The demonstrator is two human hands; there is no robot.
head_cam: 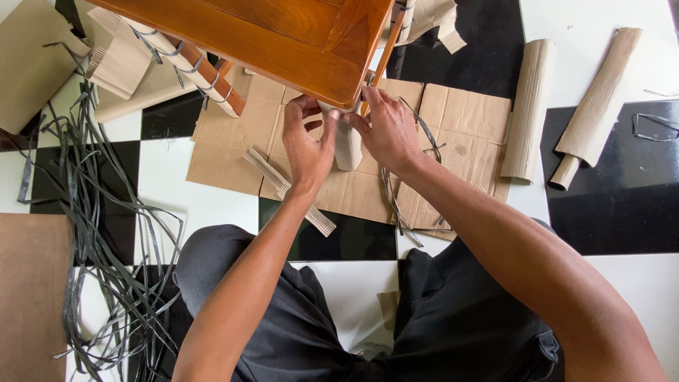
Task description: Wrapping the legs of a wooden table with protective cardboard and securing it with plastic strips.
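Observation:
A brown wooden table (283, 42) stands close in front of me, one corner pointing at me. Under that corner a leg is wrapped in corrugated cardboard (348, 145). My left hand (308, 141) grips the wrap from the left, fingers curled on its upper part. Pressed against the wrap's right side is my right hand (385, 127), fingertips at the table corner. A black plastic strap (392, 194) trails down past my right wrist. Another leg (194, 67) on the left is bound in cardboard with black straps.
Flat cardboard sheets (467, 127) lie under the table on a black-and-white tiled floor. Two rolled corrugated pieces (527, 110) (598, 106) lie to the right. A tangle of black straps (106, 233) spreads at left. A folded corrugated strip (286, 191) lies by my left wrist.

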